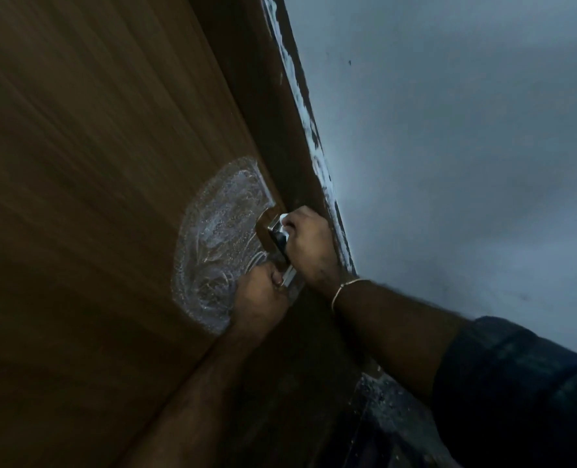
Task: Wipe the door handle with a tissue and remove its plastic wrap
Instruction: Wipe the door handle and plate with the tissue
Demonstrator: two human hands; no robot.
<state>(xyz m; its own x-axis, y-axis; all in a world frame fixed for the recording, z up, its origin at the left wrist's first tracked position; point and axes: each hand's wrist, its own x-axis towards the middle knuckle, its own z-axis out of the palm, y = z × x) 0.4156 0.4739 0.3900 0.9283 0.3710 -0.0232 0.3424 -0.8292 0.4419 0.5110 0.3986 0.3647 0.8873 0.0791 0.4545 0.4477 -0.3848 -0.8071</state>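
Observation:
A shiny metal door handle (278, 239) sits near the edge of a brown wooden door (94, 163). My right hand (309, 243) curls round a white tissue (285, 220) and presses it on the handle's upper part. My left hand (261, 295) grips the lower end of the handle together with the clear bubbly plastic wrap (217, 241), which spreads flat against the door to the left. Most of the handle is hidden under both hands.
A dark door frame (293, 136) with white paint smears runs along the door's edge. A pale grey wall (449, 146) fills the right side. Speckled dusty floor (391, 410) shows at the bottom. The scene is dim.

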